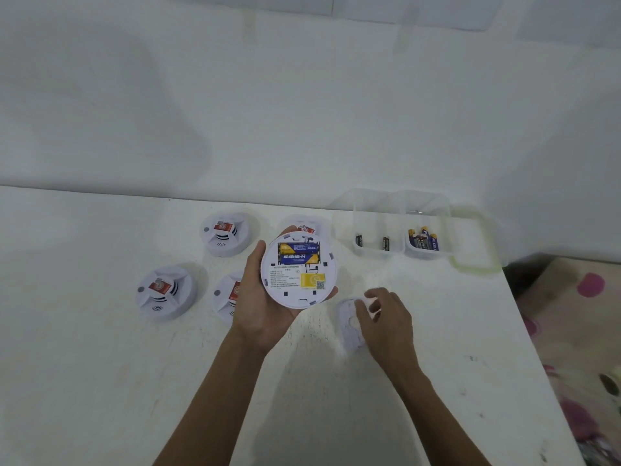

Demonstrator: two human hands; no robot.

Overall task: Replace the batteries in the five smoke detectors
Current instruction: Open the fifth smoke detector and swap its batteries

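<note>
detector (298, 270) cupped in left hand (260, 299) (underside up).

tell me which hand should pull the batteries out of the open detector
Likely the right. The left hand cradles the open detector, batteries facing up, so it is occupied. The right hand only holds the detached cover against the table close by.

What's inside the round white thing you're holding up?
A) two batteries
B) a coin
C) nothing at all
A: the smoke detector in the left hand shows two blue-and-yellow batteries in its open back, while the right hand grips its cover.
</note>
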